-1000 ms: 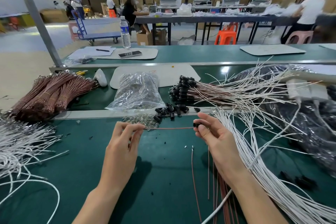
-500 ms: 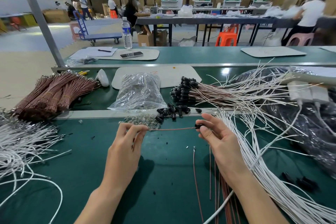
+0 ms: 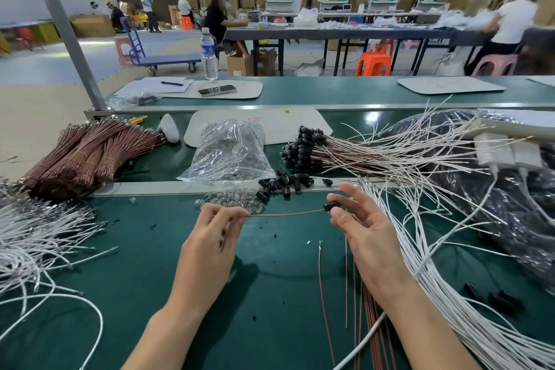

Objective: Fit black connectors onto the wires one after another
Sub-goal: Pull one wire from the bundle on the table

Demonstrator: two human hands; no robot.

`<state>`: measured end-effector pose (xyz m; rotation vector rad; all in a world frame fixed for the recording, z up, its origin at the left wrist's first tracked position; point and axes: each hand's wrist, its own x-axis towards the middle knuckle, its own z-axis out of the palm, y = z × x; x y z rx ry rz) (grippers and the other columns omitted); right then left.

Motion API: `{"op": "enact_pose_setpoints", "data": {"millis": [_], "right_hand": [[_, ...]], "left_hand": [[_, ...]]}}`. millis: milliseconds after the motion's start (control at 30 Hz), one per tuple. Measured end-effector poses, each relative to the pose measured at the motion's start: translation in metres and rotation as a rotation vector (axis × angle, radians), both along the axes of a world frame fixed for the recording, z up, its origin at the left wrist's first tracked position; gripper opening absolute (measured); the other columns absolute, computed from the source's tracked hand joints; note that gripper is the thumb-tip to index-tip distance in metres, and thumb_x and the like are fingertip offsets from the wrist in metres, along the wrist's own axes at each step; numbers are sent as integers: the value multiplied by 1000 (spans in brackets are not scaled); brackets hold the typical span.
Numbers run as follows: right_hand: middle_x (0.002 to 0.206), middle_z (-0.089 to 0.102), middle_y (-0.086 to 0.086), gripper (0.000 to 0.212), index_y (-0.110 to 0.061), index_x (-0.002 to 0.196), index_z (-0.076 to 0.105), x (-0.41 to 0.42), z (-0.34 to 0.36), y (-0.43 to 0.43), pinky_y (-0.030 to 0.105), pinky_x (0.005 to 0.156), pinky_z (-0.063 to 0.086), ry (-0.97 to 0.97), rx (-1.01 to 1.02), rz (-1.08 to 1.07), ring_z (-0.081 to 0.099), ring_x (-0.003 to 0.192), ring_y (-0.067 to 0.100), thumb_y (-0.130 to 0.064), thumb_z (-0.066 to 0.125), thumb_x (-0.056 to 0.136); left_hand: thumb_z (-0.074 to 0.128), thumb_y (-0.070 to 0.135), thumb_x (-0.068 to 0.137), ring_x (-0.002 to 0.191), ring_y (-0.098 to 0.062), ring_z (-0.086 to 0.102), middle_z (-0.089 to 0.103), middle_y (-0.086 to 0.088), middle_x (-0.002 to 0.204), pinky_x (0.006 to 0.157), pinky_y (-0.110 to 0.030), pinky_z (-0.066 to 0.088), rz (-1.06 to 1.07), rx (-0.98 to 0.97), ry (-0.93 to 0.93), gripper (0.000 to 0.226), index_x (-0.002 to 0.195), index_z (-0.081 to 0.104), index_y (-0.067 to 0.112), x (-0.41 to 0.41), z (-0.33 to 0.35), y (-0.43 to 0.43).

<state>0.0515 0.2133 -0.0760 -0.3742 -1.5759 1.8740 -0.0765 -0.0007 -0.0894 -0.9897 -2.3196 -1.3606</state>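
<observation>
The left hand (image 3: 210, 237) is pinching 1 end of a brown wire (image 3: 285, 214); the right hand (image 3: 365, 231) is pinching the black connector (image 3: 331, 206) on its other end, other fingers spread. Both are hovering over the green bench (image 3: 144, 294), white wires (image 3: 36, 237) crowding either side, a metal rail (image 3: 156, 188) just beyond. A clear bag (image 3: 229, 153) is holding seemingly small clear parts
</observation>
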Motion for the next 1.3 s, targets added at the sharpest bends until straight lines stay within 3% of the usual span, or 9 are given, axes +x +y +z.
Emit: {"op": "enact_pose_setpoints", "data": {"millis": [133,233,300,633,800,967,1133,1200,1300], "right_hand": [[118,74,-1,45,-40,117,71,0,-2,1,41,108,45,-5,-3,13,64,119,11,-4,68,90],[118,74,-1,45,-41,118,70,0,0,-1,44,111,42,-11,-16,23,65,119,11,-13,72,83],[118,74,-2,47,-42,118,70,0,1,-2,42,111,42,-14,-23,38,65,118,10,-20,74,77],[117,74,5,64,-35,132,60,0,4,-8,31,106,47,14,-81,115,65,116,17,-19,77,73],[117,74,5,54,-42,121,68,0,6,-13,18,91,52,-1,-61,197,68,109,12,-21,79,73],[116,75,6,34,-34,107,75,-1,5,-24,18,87,52,-22,-27,238,69,107,12,-17,78,77],[115,75,6,21,-26,100,77,-4,1,-34,20,85,52,-52,-1,274,68,108,14,-18,75,81],[115,75,7,22,-25,101,77,-5,1,-34,22,83,54,-34,-45,255,68,108,15,-16,73,80],[113,74,9,31,-19,108,75,-6,4,-22,25,84,57,71,-277,194,70,105,18,-7,68,80]], "left_hand": [[50,40,99,81,-8,58,53,15,103,66,-38,54,2,-4,-7,15,105,63,36,1,1,0],[50,41,99,81,-9,58,53,15,103,67,-39,54,-1,-14,-10,16,106,64,35,2,1,0],[51,40,99,81,-10,58,53,16,103,67,-40,54,-5,-24,-7,16,106,64,34,3,2,0],[53,39,99,69,-13,58,52,18,102,59,-38,54,13,-115,81,17,109,66,33,5,2,2],[54,37,99,59,-12,54,51,19,99,50,-34,50,12,-153,153,15,108,66,34,9,7,3],[61,30,101,49,-14,44,54,14,94,39,-32,43,10,-161,252,8,106,67,31,20,11,10],[62,26,98,54,-7,33,57,12,93,40,-22,38,-43,-123,361,13,109,69,24,33,11,23],[64,24,98,55,-6,35,58,12,100,42,-23,40,-52,-99,361,16,113,68,21,37,10,26],[64,30,97,64,-3,54,54,11,118,44,-30,50,-63,-68,277,25,121,62,24,42,15,26]]}}
